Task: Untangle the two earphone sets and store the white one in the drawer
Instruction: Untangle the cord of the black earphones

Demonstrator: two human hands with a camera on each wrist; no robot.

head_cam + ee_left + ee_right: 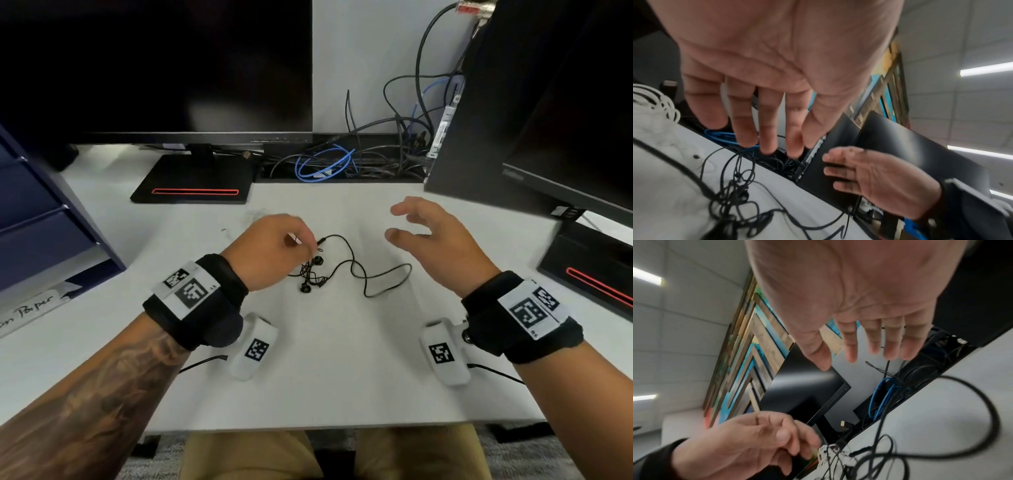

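A: Where does the thin black rubber-cabled earphone set (pixel 346 265) lie?

B: On the white desk top (pixel 325 359), centre of the head view. Its knot of buds and wire sits at about 9 o'clock of the set; one long loop trails out toward 3 o'clock, so the long axis runs left to right.

A: And the thin white-cabled earphone set (pixel 827 452)?

B: Hard to make out from above. The right wrist view shows white strands mixed into the black knot, right at the fingertips of the left hand (pixel 270 250).

A: What is that hand doing?

B: Its fingers are bunched, thumb against them, over the knot's 10 o'clock edge. It seems to pinch a strand, but which colour cannot be told.

A: The right hand (pixel 435 240)?

B: Spread and empty, held in the air off the loop's 2 o'clock side.

A: So the knot is nearer the left hand?

B: Yes; the loop end is nearer the right. The dark blue drawer cabinet (pixel 41 205) stands at 9 o'clock, on the left hand's side.
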